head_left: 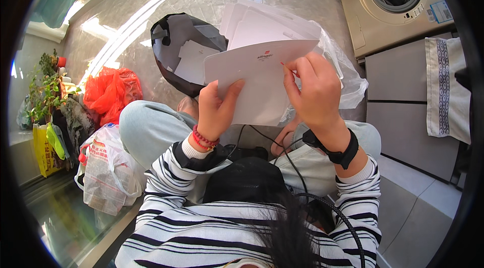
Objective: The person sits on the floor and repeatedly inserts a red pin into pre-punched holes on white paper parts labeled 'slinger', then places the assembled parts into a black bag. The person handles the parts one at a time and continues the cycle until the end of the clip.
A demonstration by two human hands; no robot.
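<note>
We've got a flat, white, round-cornered card point(262, 89) here!
Left hand point(215, 109) pinches its edge; right hand's point(317, 89) fingertips press together, on what we can't tell. Likely light, stiff, slick: edges suit us.

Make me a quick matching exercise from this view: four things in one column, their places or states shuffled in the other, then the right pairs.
Things:
1. left hand
2. dark bag
3. red plastic bag
4. washing machine

Places or states:
A. near the green plant
B. upper right of the picture
C. thumb on the front of a white sheet
D. open, with white pieces inside

Pairs: 1-C; 2-D; 3-A; 4-B
</note>
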